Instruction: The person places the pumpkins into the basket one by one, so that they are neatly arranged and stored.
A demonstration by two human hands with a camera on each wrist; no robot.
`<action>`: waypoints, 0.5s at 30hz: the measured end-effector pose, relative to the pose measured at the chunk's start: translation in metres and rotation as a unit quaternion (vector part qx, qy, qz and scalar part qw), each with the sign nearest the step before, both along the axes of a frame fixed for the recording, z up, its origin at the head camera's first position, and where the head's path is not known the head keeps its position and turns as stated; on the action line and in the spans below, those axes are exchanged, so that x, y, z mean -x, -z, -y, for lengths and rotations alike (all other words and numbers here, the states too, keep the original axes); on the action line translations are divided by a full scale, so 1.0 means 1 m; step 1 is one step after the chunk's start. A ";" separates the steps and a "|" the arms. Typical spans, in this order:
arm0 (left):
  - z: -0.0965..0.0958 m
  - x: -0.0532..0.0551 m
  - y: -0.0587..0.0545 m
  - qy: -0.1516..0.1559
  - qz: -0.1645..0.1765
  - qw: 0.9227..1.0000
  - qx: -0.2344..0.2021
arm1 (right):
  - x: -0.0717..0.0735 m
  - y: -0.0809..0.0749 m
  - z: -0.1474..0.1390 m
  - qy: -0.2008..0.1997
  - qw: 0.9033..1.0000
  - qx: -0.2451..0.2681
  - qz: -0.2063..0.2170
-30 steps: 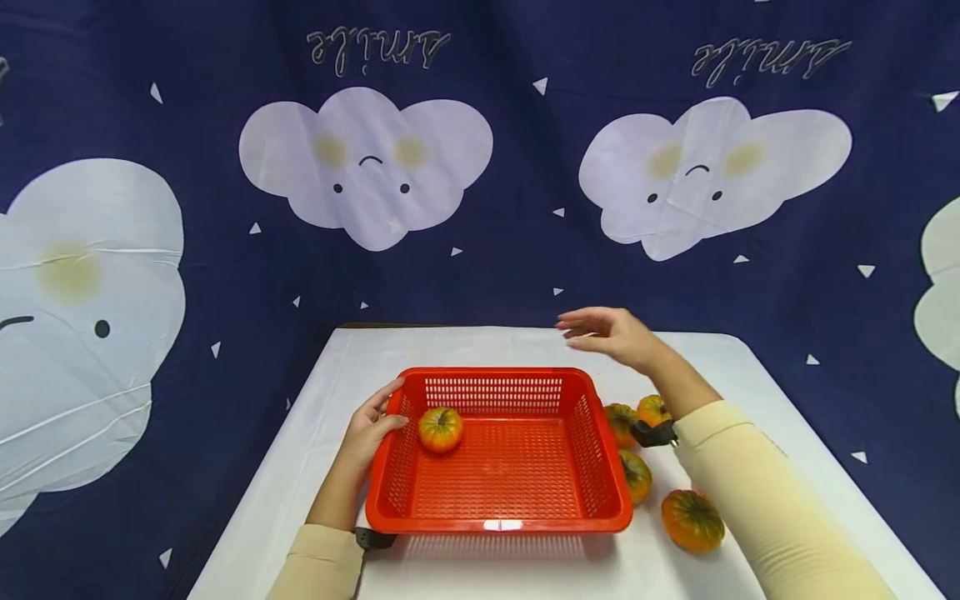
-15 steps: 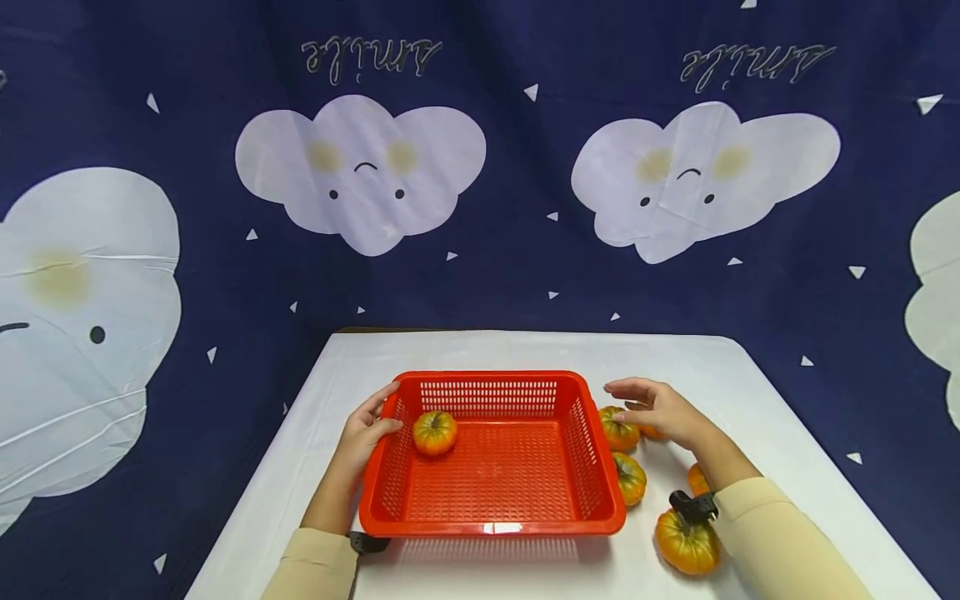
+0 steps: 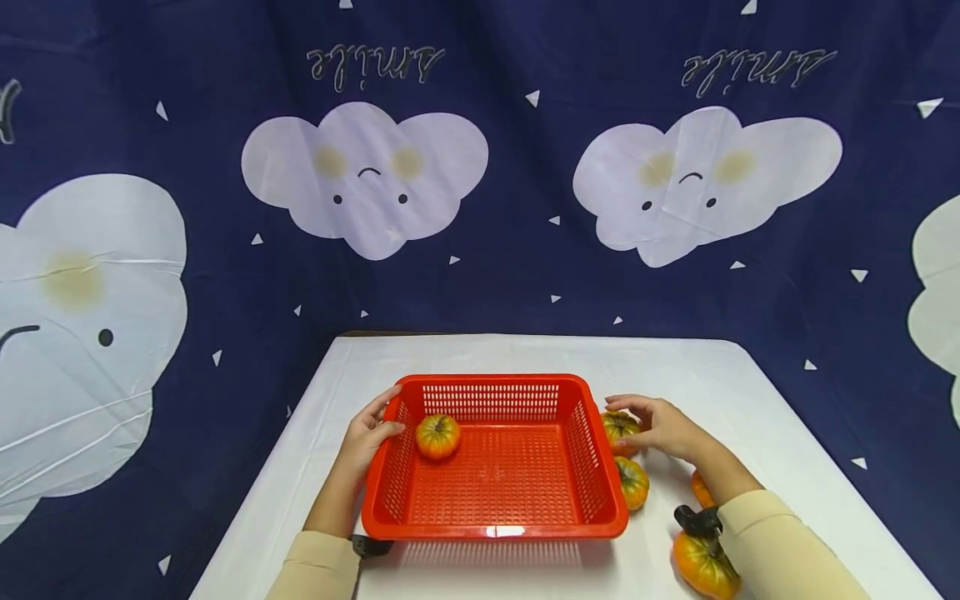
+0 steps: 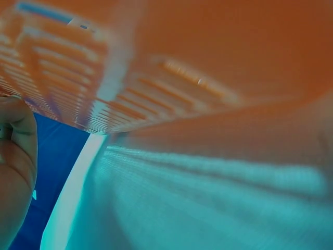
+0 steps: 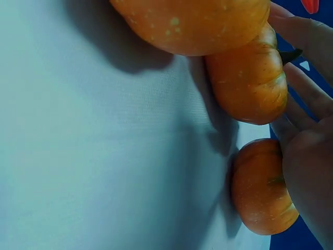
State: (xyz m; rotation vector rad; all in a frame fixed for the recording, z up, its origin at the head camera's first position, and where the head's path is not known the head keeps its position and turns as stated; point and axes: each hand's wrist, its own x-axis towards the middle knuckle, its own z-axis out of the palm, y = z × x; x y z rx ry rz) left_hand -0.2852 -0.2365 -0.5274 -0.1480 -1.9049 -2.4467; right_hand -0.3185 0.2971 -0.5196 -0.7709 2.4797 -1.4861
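Observation:
My left hand (image 3: 366,435) holds the left rim of a red plastic basket (image 3: 495,530), with the thumb over the rim and the fingers along the outside. One small orange-yellow pumpkin (image 3: 438,437) sits in the basket, near its left wall. Just right of the basket, my right hand (image 3: 666,430) is over another pumpkin (image 3: 619,427), its fingers spread and bent around the top. Firm contact cannot be made out. In the right wrist view, the fingers (image 5: 308,94) lie beside an orange pumpkin (image 5: 250,78) with a dark stem.
A further pumpkin (image 3: 632,483) lies against the basket's right side. Closer to me, one pumpkin (image 3: 705,567) is partly under the right wrist, and another (image 3: 702,490) shows behind the forearm. All stand on a white-covered table (image 3: 525,354) before a dark blue cloud-print curtain (image 3: 525,275).
My right hand has come down from above the table's far side to the pumpkin beside the basket. The left hand has kept its hold on the rim.

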 end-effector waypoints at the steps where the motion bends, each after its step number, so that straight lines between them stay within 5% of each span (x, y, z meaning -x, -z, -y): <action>1: 0.000 0.000 0.000 0.000 0.000 1.000 0.000 | 0.000 0.001 0.000 0.002 1.000 -0.003 0.000; 15: 0.000 0.000 0.001 0.001 -0.015 1.000 0.003 | 0.000 0.008 0.004 0.022 0.999 -0.033 0.009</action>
